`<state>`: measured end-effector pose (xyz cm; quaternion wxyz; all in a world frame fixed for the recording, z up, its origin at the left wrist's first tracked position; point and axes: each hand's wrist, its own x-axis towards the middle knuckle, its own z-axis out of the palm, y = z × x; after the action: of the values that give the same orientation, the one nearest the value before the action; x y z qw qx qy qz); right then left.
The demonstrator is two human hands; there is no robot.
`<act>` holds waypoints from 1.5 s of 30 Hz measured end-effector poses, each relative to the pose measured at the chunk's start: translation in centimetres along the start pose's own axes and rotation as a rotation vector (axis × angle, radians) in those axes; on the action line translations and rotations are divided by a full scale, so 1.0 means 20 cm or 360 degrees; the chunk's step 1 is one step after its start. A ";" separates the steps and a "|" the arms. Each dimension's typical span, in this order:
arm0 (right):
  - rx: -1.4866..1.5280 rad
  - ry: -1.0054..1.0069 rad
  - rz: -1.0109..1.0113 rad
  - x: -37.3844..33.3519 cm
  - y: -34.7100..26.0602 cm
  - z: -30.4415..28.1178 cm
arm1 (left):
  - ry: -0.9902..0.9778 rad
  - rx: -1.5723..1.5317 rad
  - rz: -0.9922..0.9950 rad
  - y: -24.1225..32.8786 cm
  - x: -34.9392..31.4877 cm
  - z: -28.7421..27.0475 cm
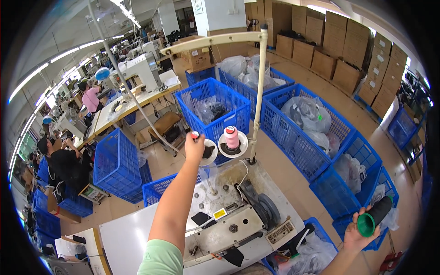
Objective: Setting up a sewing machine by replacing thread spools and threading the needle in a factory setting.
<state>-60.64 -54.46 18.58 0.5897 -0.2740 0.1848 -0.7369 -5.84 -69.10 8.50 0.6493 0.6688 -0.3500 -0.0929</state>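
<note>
My left hand (194,147) reaches out over the sewing machine (229,229) and is closed round the top of a thread cone (195,134). Only its red and white end shows; my fingers hide the rest. Below that hand is a white spool dish (210,156) with a dark pad. Beside it, a pink thread cone (231,137) stands upright on a second white dish (238,153). At the lower right, my right hand (355,234) grips a black thread cone (380,211), tilted, with its hollow green base (366,225) toward me.
A cream metal post (260,87) rises behind the dishes, its arm stretching left. Blue crates (293,137) with plastic bags stand beyond the machine and on the right. Cardboard boxes (334,36) line the far wall. People work at sewing tables (123,105) on the left.
</note>
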 end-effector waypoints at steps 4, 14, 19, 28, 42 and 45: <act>-0.0052 -0.0086 0.0030 0.06 -0.03 -0.07 | -0.0028 -0.0428 0.0130 0.29 0.06 0.01; -0.0806 -0.0822 0.0085 0.43 0.49 0.14 | -0.0109 -0.0303 0.0469 0.85 -0.17 -0.48; -0.1596 -0.1930 0.0474 0.55 1.25 0.24 | -0.0155 -0.0090 0.0357 0.82 -0.38 -0.75; -0.1780 -0.2291 0.0563 0.38 2.24 0.25 | -0.0172 -0.0009 0.0233 0.84 -0.50 -0.93; -0.0920 -0.2009 0.0216 0.41 2.12 0.63 | -0.0067 -0.0342 -0.0060 0.87 -0.54 -0.97; -0.0926 -0.1769 -0.0098 0.46 2.08 0.88 | 0.0031 -0.0337 -0.0019 0.89 -0.57 -1.02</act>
<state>-19.06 -72.29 9.29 0.4775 -0.7707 0.0356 -0.4205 -8.56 -44.46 24.20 0.7191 0.5994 -0.3279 -0.1269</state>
